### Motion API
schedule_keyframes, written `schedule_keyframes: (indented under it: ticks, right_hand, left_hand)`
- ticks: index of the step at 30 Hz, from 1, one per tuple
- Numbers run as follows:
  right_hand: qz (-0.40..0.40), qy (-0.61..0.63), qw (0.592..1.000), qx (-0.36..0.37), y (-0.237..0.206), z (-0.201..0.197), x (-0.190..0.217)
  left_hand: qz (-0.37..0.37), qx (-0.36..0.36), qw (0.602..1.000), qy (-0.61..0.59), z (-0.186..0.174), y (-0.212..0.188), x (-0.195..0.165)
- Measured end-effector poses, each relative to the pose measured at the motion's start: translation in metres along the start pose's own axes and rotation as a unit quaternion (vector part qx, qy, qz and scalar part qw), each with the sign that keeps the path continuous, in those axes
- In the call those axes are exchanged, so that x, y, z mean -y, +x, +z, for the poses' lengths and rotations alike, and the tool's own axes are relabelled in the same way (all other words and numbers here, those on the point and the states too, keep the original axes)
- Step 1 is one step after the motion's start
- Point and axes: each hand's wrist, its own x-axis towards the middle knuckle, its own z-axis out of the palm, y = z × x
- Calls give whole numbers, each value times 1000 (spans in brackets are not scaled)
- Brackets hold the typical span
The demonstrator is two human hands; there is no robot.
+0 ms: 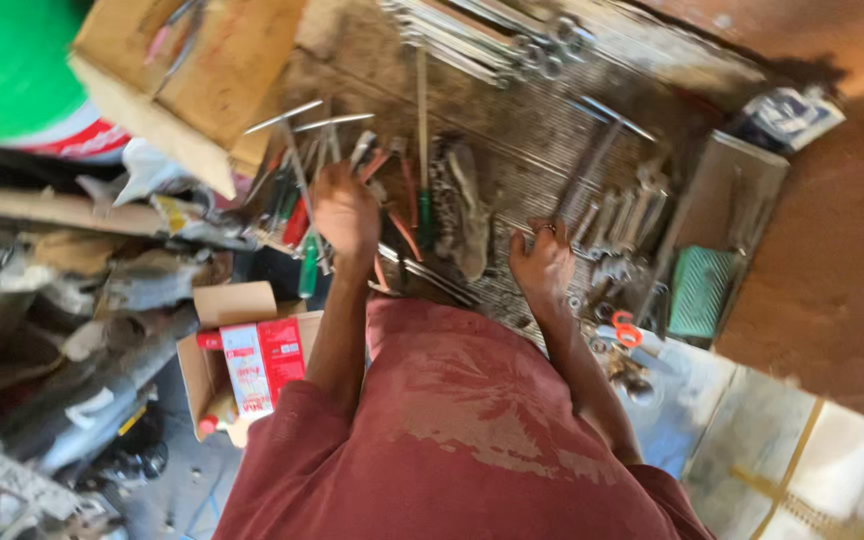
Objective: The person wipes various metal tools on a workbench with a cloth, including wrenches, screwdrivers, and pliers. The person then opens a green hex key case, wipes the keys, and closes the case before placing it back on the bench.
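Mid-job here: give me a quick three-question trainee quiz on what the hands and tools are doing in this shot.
1. True or false: the left hand is among the screwdrivers.
2. Which hand is nearer the row of wrenches?
3. What colour are the handles of the scissors by the right hand?

Key
1. True; it reaches into the pile, though its grip is blurred.
2. The right hand, which lies flat, fingers spread.
3. Orange.

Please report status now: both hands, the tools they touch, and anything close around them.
Left hand in the screwdriver pile, grip unclear. Right hand open, flat on the metal grating. Wrench row beside it, orange-handled scissors near the wrist.
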Motion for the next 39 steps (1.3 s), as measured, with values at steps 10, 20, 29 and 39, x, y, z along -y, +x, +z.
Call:
schedule_keyframes:
  ticks: [10,20,29,39]
  right_hand:
    - [-114,26,985,128,6,14,77]
    - [-28,417,863,283,32,-24,135]
    - [-164,250,953,-47,-6,-96,93]
    - [197,263,943,43,18,-24,6]
  left_hand:
    - [-167,6,986,-7,-14,19,73]
    - [-161,19,779,-606,-73,47,-52]
    - [223,163,649,-709,-87,53,-190]
    - [112,287,818,-487,83,-8,-222]
